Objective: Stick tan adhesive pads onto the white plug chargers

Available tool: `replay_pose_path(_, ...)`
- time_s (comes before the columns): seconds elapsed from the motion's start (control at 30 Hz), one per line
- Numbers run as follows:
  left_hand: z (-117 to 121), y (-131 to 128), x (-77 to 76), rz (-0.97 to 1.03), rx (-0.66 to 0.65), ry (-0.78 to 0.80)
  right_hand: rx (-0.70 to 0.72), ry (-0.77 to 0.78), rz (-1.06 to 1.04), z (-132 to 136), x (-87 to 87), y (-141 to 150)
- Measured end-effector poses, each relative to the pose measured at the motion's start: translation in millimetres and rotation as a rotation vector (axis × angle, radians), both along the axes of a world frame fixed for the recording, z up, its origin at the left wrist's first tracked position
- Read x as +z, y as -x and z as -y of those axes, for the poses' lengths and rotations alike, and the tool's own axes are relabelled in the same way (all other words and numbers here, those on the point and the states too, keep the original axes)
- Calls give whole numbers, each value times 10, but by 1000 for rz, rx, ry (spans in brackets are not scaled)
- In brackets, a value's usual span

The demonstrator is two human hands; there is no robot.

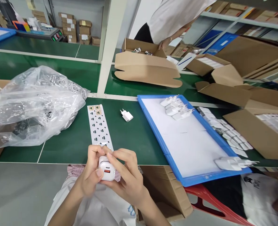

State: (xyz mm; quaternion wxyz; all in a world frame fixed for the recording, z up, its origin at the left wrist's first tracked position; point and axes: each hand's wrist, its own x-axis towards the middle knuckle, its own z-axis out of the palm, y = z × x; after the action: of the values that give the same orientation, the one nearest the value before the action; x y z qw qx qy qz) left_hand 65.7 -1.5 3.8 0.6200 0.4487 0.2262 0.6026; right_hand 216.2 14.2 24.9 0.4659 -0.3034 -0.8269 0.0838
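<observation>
At the table's front edge I hold a white USB charger (107, 168), its port face turned up toward me with a small slot and a red port. My left hand (91, 175) grips its left side, the thumb on the near face. Around the other side curls my right hand (127, 175), with its fingertips meeting the left ones at the charger's far edge. Whether anything thin is between those fingertips, I cannot tell. Just beyond my hands lies a white sticker sheet (99, 127) with rows of dark marks. Another white charger (126, 115) lies to its right, plug prongs pointing away.
A blue-rimmed tray (167, 150) with several chargers stands at the right, beside rows of white pieces (228, 130) and open cartons (258, 125). Clear plastic bags (35, 106) cover the left. A person (174, 22) stands across the bench by an open box (148, 67); another sits at the lower right.
</observation>
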Motion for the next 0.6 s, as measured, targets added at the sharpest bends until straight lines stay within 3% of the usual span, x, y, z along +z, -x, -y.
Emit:
replay_pose_path(0.13,-113,-61,38,-11,63,23,-24,37,66,-34,-24,-2)
replay_pose_path(0.4,-247,-66,13,-267,225,145,-20,94,96,-224,-108,50)
replay_pose_path(0.6,-247,-91,6,-207,225,206,1,56,53,-280,-86,67)
